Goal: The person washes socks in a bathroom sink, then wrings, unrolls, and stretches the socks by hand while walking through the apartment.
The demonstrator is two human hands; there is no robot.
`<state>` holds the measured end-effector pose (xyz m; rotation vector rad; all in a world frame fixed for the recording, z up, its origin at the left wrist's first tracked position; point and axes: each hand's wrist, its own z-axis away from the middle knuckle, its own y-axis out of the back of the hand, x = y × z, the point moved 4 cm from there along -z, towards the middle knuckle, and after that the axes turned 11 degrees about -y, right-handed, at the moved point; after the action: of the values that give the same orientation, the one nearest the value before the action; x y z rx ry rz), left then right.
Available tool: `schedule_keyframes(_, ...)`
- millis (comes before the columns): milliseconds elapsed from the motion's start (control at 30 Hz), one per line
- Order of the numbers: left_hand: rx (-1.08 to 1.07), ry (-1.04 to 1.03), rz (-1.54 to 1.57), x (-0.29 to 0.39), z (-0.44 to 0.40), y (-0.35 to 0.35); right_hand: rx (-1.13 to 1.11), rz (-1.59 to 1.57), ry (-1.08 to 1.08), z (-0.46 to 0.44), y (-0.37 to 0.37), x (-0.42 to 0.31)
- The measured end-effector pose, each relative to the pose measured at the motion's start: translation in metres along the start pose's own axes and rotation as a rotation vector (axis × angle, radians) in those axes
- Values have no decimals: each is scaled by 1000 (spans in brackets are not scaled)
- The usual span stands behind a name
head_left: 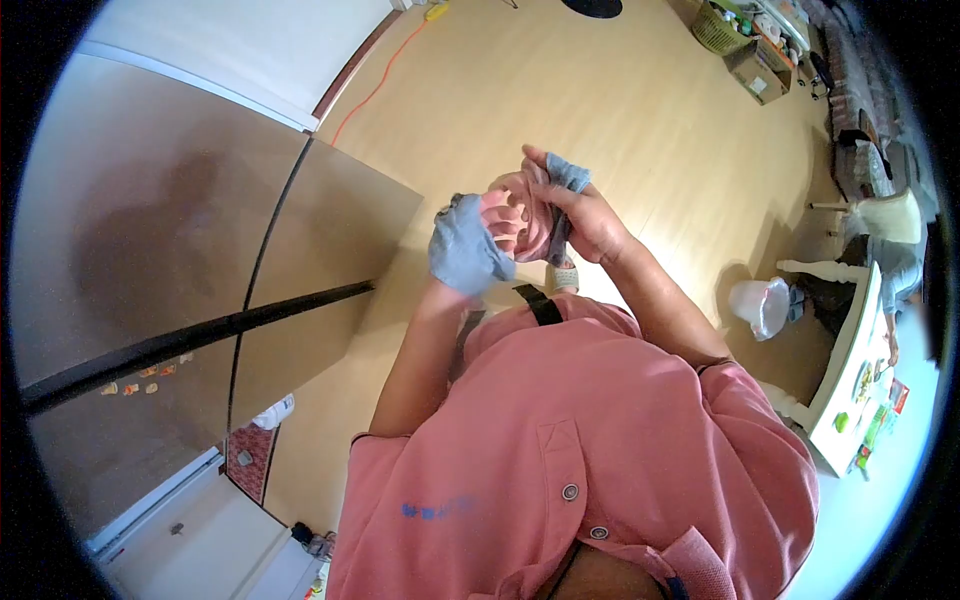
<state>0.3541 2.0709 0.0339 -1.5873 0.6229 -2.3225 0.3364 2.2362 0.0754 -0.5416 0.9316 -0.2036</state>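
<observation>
In front of my body, both hands are raised close together. A blue-grey cloth (465, 243) wraps over the back and wrist of my left hand (505, 221), whose curled fingers press against a bunched pink cloth (538, 222). My right hand (588, 218) is closed on the pink cloth from the other side, its thumb reaching across it. Another blue-grey piece of cloth (568, 173) hangs by the fingers of my right hand. Whether the cloth pieces are joined cannot be made out.
A tall shiny cabinet (170, 190) stands at the left. At the right are a white bucket (768, 307), a white-legged table (840, 375) with items, and another person's arm (892, 325). A green basket (718, 30) and cardboard box (760, 72) sit at the top right.
</observation>
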Motion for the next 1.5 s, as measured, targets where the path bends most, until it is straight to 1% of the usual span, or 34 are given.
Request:
schedule_keyframes(33, 41, -6, -40, 5, 0, -1, 4, 26, -26, -1, 4, 3)
schedule_keyframes(67, 142, 32, 37, 14, 4, -7, 16, 61, -26, 0, 7, 5)
schedule_keyframes(167, 185, -202, -239, 26, 0, -13, -10, -16, -18, -8, 11, 11)
schedule_keyframes(200, 237, -260, -374, 30, 0, -24, 1, -102, -79, -11, 4, 12)
schedule_keyframes(267, 109, -603, -846, 30, 3, -63, 19, -274, -207, -19, -15, 13)
schedule_keyframes(300, 36, -778, -1081, 30, 6, -85, -252, -384, -113, -51, 9, 45)
schedule_keyframes(333, -128, -727, -1546, 39, 14, -117, -206, -29, 199, -58, 5, 51)
schedule_keyframes(367, -305, -636, -2002, 43, 20, -143, -282, 28, 374, -57, -6, 42)
schedule_keyframes(400, -183, -962, -1751, 28, 18, -145, -384, -39, 415, -56, -15, 37)
schedule_keyframes(433, -248, -1034, -1724, 29, 22, -146, -446, -89, 425, -56, -18, 33)
schedule_keyframes(500, -227, -1163, -1567, 52, 36, -149, -480, -174, 415, -61, -10, 35)
schedule_keyframes(533, -233, -1175, -1488, 57, 35, -142, -484, -213, 411, -67, 1, 40)
schedule_keyframes(567, -241, -1185, -1409, 61, 35, -133, -456, -247, 365, -63, 4, 33)
schedule_keyframes(633, -128, -1231, -1431, 58, 32, -112, -333, -296, 177, -43, 8, 17)
schedule_keyframes(700, -259, -1247, -1363, 56, 32, -105, -286, -293, 114, -38, 10, 10)
schedule_keyframes(767, -525, -1370, -1308, 51, 49, -116, -264, -206, 102, -42, 13, 10)
schedule_keyframes(800, -658, -1426, -1269, 47, 56, -122, -273, -279, 46, -47, 17, 13)
schedule_keyframes(833, -691, -1373, -1295, 40, 53, -125, -279, -354, -11, -52, 21, 15)
schedule_keyframes(900, -752, -1272, -1349, 28, 44, -130, -343, -794, -229, -74, 24, 29)
schedule_keyframes(933, -695, -1294, -1283, 31, 43, -132, -242, -649, -200, -82, 30, 34)
schedule_keyframes(967, -680, -1244, -1205, 33, 44, -138, -140, -500, -184, -83, 29, 33)
schedule_keyframes(1000, -661, -1191, -1129, 35, 46, -144, -194, -487, -338, -83, 27, 33)
schedule_keyframes(1033, -640, -1140, -1054, 35, 47, -152, -190, -449, -371, -83, 25, 31)
schedule_keyframes(1067, -677, -1106, -1055, 30, 48, -161, -188, -412, -404, -80, 19, 25)
schedule_keyframes(1100, -680, -1013, -998, 30, 52, -169, -256, -443, -390, -71, 6, 16)
schedule_keyframes(1167, -680, -1173, -1005, 31, 60, -172, -387, -504, -359, -53, -12, 0)
schedule_keyframes(1233, -577, -1141, -1113, 44, 59, -157, -305, -446, -309, -54, -7, 0)
schedule_keyframes(1267, -429, -1092, -1064, 49, 51, -144, -288, -419, -268, -51, -8, -2)
schedule_keyframes(1300, -300, -895, -1079, 54, 44, -134, -270, -392, -226, -49, -8, -4)
schedule_keyframes(1333, -233, -852, -1156, 50, 39, -128, -316, -372, -230, -54, 0, 0)
schedule_keyframes(1367, -162, -808, -1232, 45, 33, -120, -284, -357, -216, -50, 0, -3)
schedule_keyframes(1433, -188, -717, -970, 35, 31, -105, -223, -321, -188, -41, -3, -13)
schedule_keyframes(1467, -199, -670, -838, 32, 29, -97, -354, -388, -118, -39, -9, -15)
schedule_keyframes(1500, -82, -755, -831, 38, 27, -87, -358, -453, -128, -36, -9, -15)
